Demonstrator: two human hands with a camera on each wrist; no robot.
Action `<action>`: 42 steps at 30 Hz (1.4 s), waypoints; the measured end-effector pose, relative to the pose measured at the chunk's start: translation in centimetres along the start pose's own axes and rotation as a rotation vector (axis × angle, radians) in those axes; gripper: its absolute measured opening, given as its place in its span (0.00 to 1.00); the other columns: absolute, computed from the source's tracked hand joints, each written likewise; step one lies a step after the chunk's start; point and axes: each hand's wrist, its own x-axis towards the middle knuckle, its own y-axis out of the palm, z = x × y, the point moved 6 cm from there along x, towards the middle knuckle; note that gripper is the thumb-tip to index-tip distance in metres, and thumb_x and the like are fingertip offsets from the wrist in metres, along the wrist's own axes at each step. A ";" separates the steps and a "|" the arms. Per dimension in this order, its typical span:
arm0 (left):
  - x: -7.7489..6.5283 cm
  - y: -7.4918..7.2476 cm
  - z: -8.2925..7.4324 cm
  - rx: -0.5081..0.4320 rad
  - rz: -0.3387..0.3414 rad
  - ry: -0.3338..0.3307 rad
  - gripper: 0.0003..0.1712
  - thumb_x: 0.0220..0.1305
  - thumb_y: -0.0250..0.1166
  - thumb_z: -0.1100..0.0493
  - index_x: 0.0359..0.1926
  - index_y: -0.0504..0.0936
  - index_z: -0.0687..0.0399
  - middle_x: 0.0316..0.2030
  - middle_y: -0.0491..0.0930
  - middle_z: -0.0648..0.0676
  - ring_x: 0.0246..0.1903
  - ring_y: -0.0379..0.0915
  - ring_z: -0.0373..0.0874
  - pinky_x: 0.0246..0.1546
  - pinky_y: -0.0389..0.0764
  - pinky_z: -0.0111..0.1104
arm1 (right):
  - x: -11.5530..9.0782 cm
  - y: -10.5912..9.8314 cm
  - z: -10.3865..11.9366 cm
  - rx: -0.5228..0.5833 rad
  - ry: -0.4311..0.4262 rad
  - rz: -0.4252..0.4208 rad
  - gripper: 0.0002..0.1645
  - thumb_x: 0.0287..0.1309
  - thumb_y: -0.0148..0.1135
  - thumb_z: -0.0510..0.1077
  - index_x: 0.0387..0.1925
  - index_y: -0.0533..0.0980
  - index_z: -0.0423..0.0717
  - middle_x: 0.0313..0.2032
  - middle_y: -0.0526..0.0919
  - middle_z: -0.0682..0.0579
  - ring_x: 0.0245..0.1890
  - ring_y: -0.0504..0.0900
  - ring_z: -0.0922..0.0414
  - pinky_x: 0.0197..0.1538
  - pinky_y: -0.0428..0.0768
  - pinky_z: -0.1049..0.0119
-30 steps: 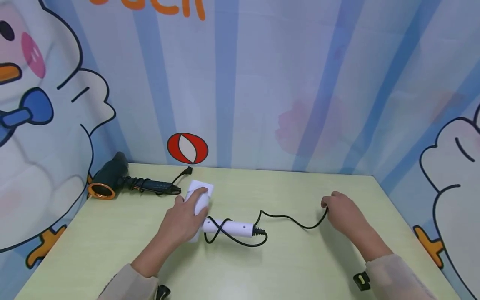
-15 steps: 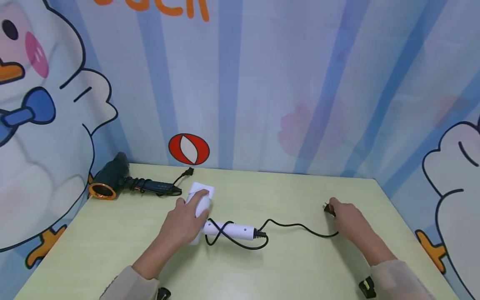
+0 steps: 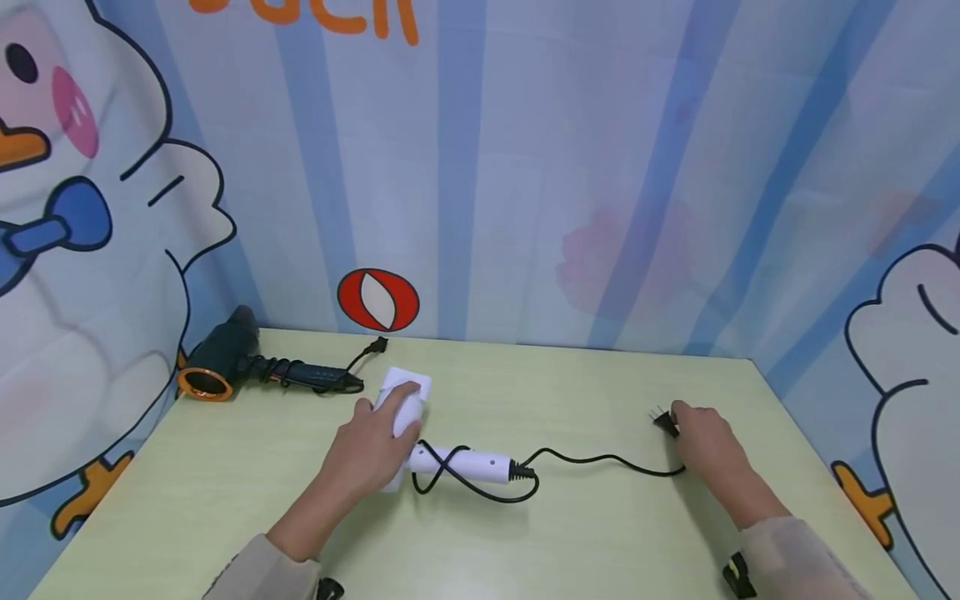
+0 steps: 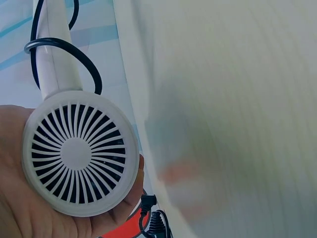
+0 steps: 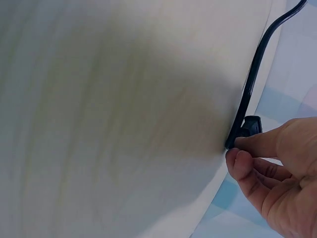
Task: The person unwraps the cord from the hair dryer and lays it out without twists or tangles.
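Observation:
A white hair dryer (image 3: 468,463) lies near the middle of the table, its black cord looped around the handle. My left hand (image 3: 369,446) grips its head, fingers over the top and thumb along the near side. The left wrist view shows the round slotted grille (image 4: 79,153) resting against the palm of that hand. Over at the right, my right hand (image 3: 708,443) pinches the black two-pin plug (image 3: 665,422) between thumb and fingers, prongs pointing away to the left. From the handle end the cord (image 3: 600,459) runs loosely across to the plug.
A dark hair dryer (image 3: 225,354) with an orange-rimmed nozzle lies at the table's back left, its cord wound round the handle and its plug (image 3: 378,344) sticking out. A printed curtain (image 3: 510,167) stands behind the pale table (image 3: 570,533).
My right hand has moved slightly right and nearer, and the plug now shows past its fingertips. The cord has shifted with it. My left hand stays on the white hair dryer.

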 end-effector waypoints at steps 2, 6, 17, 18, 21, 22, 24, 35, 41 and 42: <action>0.0 0.1 0.0 0.000 0.000 0.002 0.32 0.73 0.57 0.42 0.75 0.62 0.30 0.48 0.69 0.66 0.29 0.72 0.53 0.22 0.74 0.37 | 0.2 0.0 -0.1 -0.010 -0.003 -0.003 0.15 0.65 0.50 0.25 0.51 0.74 0.29 0.41 0.81 0.31 0.35 0.82 0.42 0.30 0.78 0.57; 0.0 0.2 0.1 -0.005 0.001 0.007 0.32 0.73 0.57 0.42 0.75 0.61 0.31 0.49 0.69 0.66 0.29 0.72 0.53 0.21 0.74 0.37 | 0.5 -0.1 -0.4 -0.021 0.009 -0.008 0.16 0.66 0.49 0.25 0.52 0.74 0.29 0.41 0.82 0.31 0.36 0.83 0.40 0.31 0.79 0.55; -0.1 0.4 -0.1 -0.009 -0.002 0.008 0.32 0.73 0.58 0.43 0.74 0.62 0.31 0.47 0.70 0.65 0.28 0.72 0.53 0.21 0.74 0.37 | 0.7 -0.1 -0.8 -0.018 0.011 -0.011 0.16 0.65 0.50 0.25 0.53 0.74 0.30 0.43 0.82 0.30 0.38 0.83 0.38 0.33 0.80 0.53; -0.1 0.4 -0.1 -0.011 0.000 0.006 0.32 0.73 0.58 0.43 0.74 0.62 0.31 0.47 0.70 0.65 0.28 0.72 0.53 0.21 0.74 0.37 | 0.8 0.0 -0.9 -0.017 0.009 -0.012 0.16 0.65 0.50 0.25 0.53 0.74 0.30 0.43 0.82 0.30 0.38 0.83 0.38 0.33 0.80 0.54; -0.2 0.4 -0.1 -0.013 0.002 0.002 0.32 0.73 0.58 0.43 0.75 0.62 0.31 0.47 0.69 0.65 0.28 0.72 0.53 0.21 0.74 0.37 | 0.9 0.2 -1.1 -0.008 0.008 -0.010 0.16 0.65 0.50 0.26 0.53 0.74 0.30 0.44 0.82 0.30 0.38 0.83 0.39 0.32 0.79 0.55; -0.2 0.5 -0.2 -0.013 0.001 0.002 0.32 0.73 0.58 0.43 0.75 0.62 0.31 0.47 0.69 0.65 0.28 0.72 0.53 0.21 0.74 0.37 | 0.9 0.2 -1.2 -0.002 0.013 -0.011 0.16 0.65 0.50 0.26 0.53 0.74 0.30 0.44 0.82 0.30 0.38 0.83 0.39 0.32 0.79 0.55; -0.1 0.5 -0.2 -0.009 0.001 0.002 0.32 0.73 0.58 0.43 0.75 0.62 0.31 0.47 0.69 0.65 0.28 0.72 0.53 0.21 0.74 0.38 | 1.0 0.3 -1.4 0.011 0.024 -0.009 0.16 0.64 0.52 0.26 0.53 0.74 0.29 0.44 0.81 0.29 0.38 0.83 0.39 0.32 0.79 0.55; -0.2 0.7 -0.3 0.006 0.002 0.001 0.33 0.72 0.58 0.43 0.75 0.61 0.31 0.48 0.69 0.66 0.28 0.71 0.53 0.21 0.73 0.38 | 0.2 -1.0 0.2 0.038 -0.004 -0.104 0.26 0.70 0.58 0.39 0.61 0.69 0.25 0.50 0.77 0.26 0.44 0.81 0.36 0.41 0.80 0.45; -0.1 0.7 -0.4 0.014 -0.002 -0.002 0.33 0.72 0.58 0.43 0.75 0.61 0.31 0.49 0.69 0.66 0.28 0.72 0.53 0.22 0.73 0.38 | -1.7 -3.2 5.0 -0.061 -0.129 -0.280 0.36 0.74 0.54 0.54 0.69 0.65 0.31 0.64 0.69 0.27 0.62 0.70 0.30 0.56 0.71 0.33; -0.1 0.7 -0.4 0.016 -0.003 -0.002 0.33 0.72 0.58 0.43 0.75 0.61 0.31 0.49 0.69 0.66 0.28 0.72 0.53 0.21 0.74 0.37 | -2.1 -3.6 5.9 -0.077 -0.145 -0.305 0.38 0.73 0.54 0.57 0.71 0.64 0.34 0.66 0.67 0.28 0.65 0.67 0.31 0.58 0.70 0.32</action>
